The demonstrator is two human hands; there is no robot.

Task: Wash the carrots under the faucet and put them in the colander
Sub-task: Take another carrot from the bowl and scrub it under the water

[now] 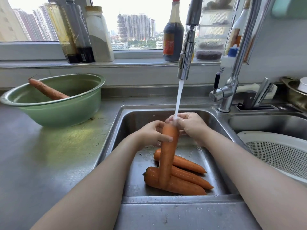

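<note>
I hold a long orange carrot (167, 155) nearly upright over the left sink basin (132, 117). My left hand (152, 135) grips its upper part from the left. My right hand (189, 127) is curled round its thick top end, where the water stream from the faucet head (186, 53) lands. Three more carrots (184, 178) lie on the basin floor below. A dirty carrot (48, 90) leans inside the green bowl (54, 112) on the counter at the left. The white colander (279, 151) sits in the right basin.
Bottles and jars (98, 34) line the windowsill behind the sink. The faucet body and lever (224, 93) stand at the back right, with a knife block (255, 100) and a metal pot (295, 93) beyond. The steel counter (49, 155) stretches to the left.
</note>
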